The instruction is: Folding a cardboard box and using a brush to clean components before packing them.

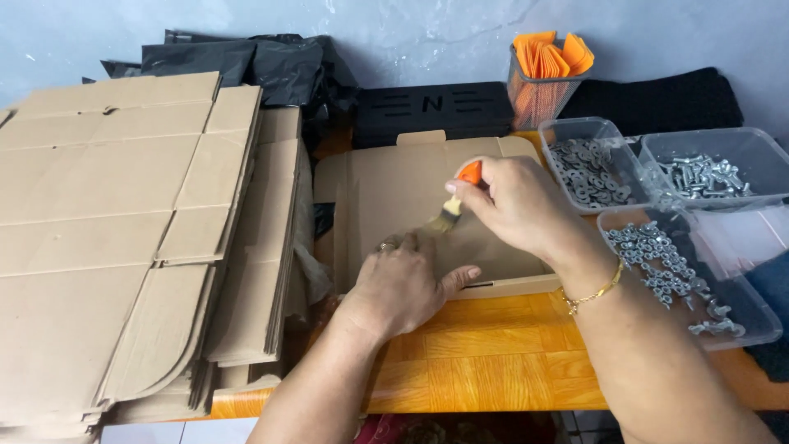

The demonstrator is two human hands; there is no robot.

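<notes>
We are pinching a small brush with an orange handle and pale bristles point(457, 200) in our right hand point(514, 205), the grip closed around the handle near its top, and we are pressing our left hand point(403, 284) flat on a folded brown cardboard box panel point(394, 193) lying on the orange wooden bench point(485, 362). The brush's long axis is running on a slant, handle up and toward the right, bristles pointing down and left, so the tip is meeting the cardboard just beyond our left fingertips, near the ringed finger. The left grip is spread open, holding nothing, only pinning the panel. The right hand is the nearer one to the brush work; the left is sitting just below and left of the bristles. To our left we are seeing a tall stack of flattened brown cartons point(123, 238); to our right, clear plastic tubs of metal washers and bolts point(657, 271).
</notes>
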